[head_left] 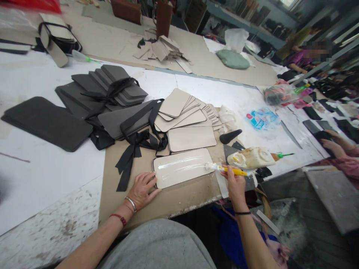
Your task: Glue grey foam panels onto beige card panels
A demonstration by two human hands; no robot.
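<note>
A beige rounded panel (179,173) with a dark edge lies on brown board in front of me, wet white streaks running along its length. My left hand (144,188) rests at the panel's left end, fingers spread over its edge. In my right hand (235,183) is a glue brush (235,171) with a yellow handle; its white-coated bristles touch the panel's right end. Just behind, more beige panels (192,139) lie fanned out and overlapping. A cream glue bottle (251,157), smeared with white, lies on its side right of the brush.
Dark grey panels (47,121) and black ribbon ties (126,164) cover the left of the table. A black oval piece (230,136) and a blue-printed plastic wrapper (263,118) lie to the right. Brown scraps (162,48) are piled farther back. Other people work at the far right.
</note>
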